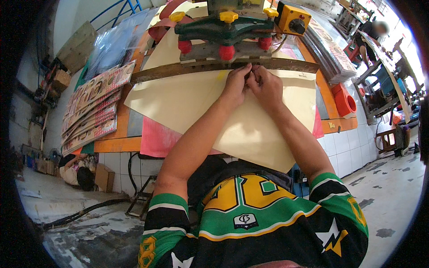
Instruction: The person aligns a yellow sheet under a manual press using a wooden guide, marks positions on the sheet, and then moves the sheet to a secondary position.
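Note:
My left hand (pixel 236 85) and my right hand (pixel 267 86) are close together in front of a long metal bar (pixel 187 69) on a machine. Both have their fingers curled in a pinch. Whatever lies between the fingertips is too small or hidden to name. Beneath the hands and forearms spreads a large cream sheet (pixel 178 100), its near corner hanging toward my lap. A pink sheet (pixel 157 136) shows from under it. Above the bar stands the machine's dark green head (pixel 223 30), with red knobs (pixel 226 52) below and yellow knobs (pixel 228 17) on top.
A stack of printed sheets (pixel 91 105) leans at the left, with clear plastic (pixel 114 44) behind it. At the right are wrapped stacks (pixel 328 51), a red container (pixel 344 102) and a yellow control box (pixel 293 20). One person (pixel 76 172) is low left, another (pixel 371 38) far right.

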`<action>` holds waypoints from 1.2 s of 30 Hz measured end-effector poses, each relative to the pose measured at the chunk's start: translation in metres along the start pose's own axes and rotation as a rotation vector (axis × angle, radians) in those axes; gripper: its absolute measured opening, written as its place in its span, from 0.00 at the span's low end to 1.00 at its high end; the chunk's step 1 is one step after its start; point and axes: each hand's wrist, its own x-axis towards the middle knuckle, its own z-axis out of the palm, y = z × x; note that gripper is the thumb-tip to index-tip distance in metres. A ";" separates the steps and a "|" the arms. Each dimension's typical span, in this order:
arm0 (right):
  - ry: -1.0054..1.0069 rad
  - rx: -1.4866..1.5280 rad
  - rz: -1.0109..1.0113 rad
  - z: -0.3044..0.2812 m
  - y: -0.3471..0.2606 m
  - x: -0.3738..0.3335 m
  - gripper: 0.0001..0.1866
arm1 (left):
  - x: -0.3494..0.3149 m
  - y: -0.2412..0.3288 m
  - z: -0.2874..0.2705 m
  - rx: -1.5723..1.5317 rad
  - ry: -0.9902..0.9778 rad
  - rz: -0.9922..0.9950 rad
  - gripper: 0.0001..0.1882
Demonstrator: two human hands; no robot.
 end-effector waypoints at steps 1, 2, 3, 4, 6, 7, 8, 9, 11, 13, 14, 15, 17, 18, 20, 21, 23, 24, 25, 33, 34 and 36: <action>0.008 0.005 0.012 0.000 -0.002 0.001 0.06 | 0.003 0.000 -0.003 -0.023 -0.047 0.003 0.12; 0.007 0.006 0.011 -0.001 -0.003 0.001 0.06 | 0.005 0.000 -0.007 -0.045 -0.095 0.006 0.12; -0.017 0.024 0.048 -0.002 -0.003 0.002 0.08 | 0.006 0.000 -0.010 -0.046 -0.094 0.008 0.12; -0.041 0.042 0.087 -0.003 -0.004 0.002 0.10 | 0.006 0.001 -0.011 -0.020 -0.111 -0.001 0.12; -0.027 0.077 0.109 -0.005 -0.008 0.003 0.11 | 0.005 0.003 -0.011 0.006 -0.126 -0.006 0.12; -0.011 0.110 0.132 -0.006 -0.009 0.004 0.12 | 0.007 0.003 -0.008 -0.007 -0.136 0.000 0.12; -0.013 0.113 0.128 -0.006 -0.008 0.004 0.12 | 0.008 0.003 -0.007 -0.021 -0.146 0.006 0.12; -0.019 0.094 0.122 -0.006 -0.006 0.004 0.13 | 0.009 0.004 -0.006 -0.021 -0.143 0.010 0.12; -0.030 0.080 0.116 -0.007 -0.002 0.003 0.14 | 0.009 0.004 -0.008 -0.016 -0.138 0.019 0.11; -0.067 0.139 0.123 -0.008 0.000 0.005 0.13 | 0.007 0.003 -0.006 -0.032 -0.107 0.025 0.11; -0.070 0.143 0.124 -0.009 -0.002 0.005 0.13 | 0.005 0.004 -0.004 -0.047 -0.081 0.029 0.11; -0.057 0.143 0.115 -0.010 -0.004 0.006 0.13 | 0.005 0.003 -0.003 -0.046 -0.077 0.029 0.11; -0.047 0.148 0.104 -0.012 -0.005 0.008 0.12 | 0.007 0.003 -0.003 -0.043 -0.074 0.027 0.11; -0.069 0.136 0.086 -0.012 -0.004 0.008 0.11 | 0.006 0.003 -0.005 -0.042 -0.071 0.028 0.11; -0.091 0.123 0.070 -0.013 -0.003 0.008 0.11 | 0.004 0.002 -0.004 -0.018 -0.088 0.030 0.11; -0.105 0.116 0.083 -0.015 -0.004 0.008 0.10 | 0.004 0.003 -0.003 -0.018 -0.087 0.029 0.11; -0.118 0.112 0.096 -0.013 -0.004 0.007 0.10 | 0.006 0.001 -0.002 -0.034 -0.071 0.052 0.12; -0.074 0.130 0.066 -0.010 -0.002 0.006 0.12 | 0.007 0.001 -0.003 -0.034 -0.069 0.051 0.12; -0.029 0.149 0.038 -0.008 -0.002 0.006 0.15 | 0.006 0.000 -0.002 -0.024 -0.065 0.058 0.12; -0.087 0.252 0.059 -0.011 -0.004 0.007 0.15 | 0.008 -0.001 -0.006 -0.046 -0.079 0.062 0.12; -0.097 0.275 0.037 -0.012 -0.006 0.006 0.14 | 0.008 -0.001 -0.006 -0.094 -0.089 0.035 0.12; -0.112 0.303 0.003 -0.016 -0.010 0.008 0.14 | 0.009 0.000 -0.007 -0.142 -0.097 0.005 0.12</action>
